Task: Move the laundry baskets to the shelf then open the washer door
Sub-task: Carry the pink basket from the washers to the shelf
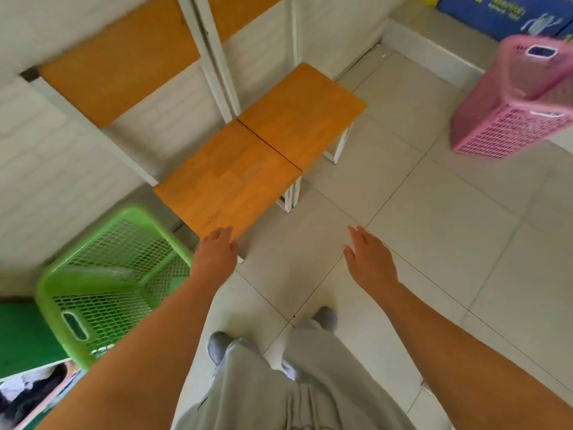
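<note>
Basket-moving step pending: your left hand (215, 254) and right hand (369, 262) hang spread and empty. Green basket (105, 287) and pink basket (521, 100) sit on the floor (403, 197), off the shelf (263, 156). Grasp one next.

Open tiled floor (434, 228) fills the centre and right of the frame, unobstructed between the two empty hands. Lower shelf boards (257, 162) lie bare at centre, bounded behind by white uprights (214, 57). Green basket (108, 283) blocks the lower left, just beside the left hand (215, 256); pink basket (521, 97) occupies the upper right.
</note>
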{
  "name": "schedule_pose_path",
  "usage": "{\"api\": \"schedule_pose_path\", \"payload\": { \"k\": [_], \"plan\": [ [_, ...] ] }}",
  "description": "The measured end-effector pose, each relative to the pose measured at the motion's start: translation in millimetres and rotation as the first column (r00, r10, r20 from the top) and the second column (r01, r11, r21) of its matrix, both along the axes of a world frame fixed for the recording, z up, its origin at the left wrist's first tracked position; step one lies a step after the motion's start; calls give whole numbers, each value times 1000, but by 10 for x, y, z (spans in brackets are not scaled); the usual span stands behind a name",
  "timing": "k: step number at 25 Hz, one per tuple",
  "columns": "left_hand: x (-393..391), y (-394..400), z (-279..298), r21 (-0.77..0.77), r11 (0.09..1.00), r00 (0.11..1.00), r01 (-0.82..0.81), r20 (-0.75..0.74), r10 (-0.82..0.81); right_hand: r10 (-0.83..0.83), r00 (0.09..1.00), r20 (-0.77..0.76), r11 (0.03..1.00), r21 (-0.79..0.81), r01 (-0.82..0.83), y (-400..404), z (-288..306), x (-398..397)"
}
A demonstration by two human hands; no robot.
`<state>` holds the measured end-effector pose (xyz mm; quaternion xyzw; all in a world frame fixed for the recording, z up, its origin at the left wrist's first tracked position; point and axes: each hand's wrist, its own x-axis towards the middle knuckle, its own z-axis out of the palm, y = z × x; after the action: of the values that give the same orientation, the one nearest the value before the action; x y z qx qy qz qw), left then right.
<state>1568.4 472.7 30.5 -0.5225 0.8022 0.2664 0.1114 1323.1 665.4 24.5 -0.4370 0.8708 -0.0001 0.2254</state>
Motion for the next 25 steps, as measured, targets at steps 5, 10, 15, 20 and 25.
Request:
{"api": "schedule_pose_path", "payload": {
  "k": [5,10,15,20,25],
  "plan": [
    [-1435,221,53,-36,971,971,237,4,-237,-254,967,3,967,0,254,523,45,-968],
    [-2729,112,51,-55,928,928,370,-16,-371,-444,896,17,896,-12,445,775,38,-1829],
    [-3963,-198,-45,-28,876,875,482,-39,-482,-566,824,29,823,-49,567,620,14,-2785],
    [-5240,-577,33,-13,804,804,594,-36,-594,-647,762,34,760,-50,648,329,61,-3762],
    [-6399,-744,-9,14,798,798,602,-48,-601,-709,704,42,701,-70,710,292,44,-4803]
  ]
}}
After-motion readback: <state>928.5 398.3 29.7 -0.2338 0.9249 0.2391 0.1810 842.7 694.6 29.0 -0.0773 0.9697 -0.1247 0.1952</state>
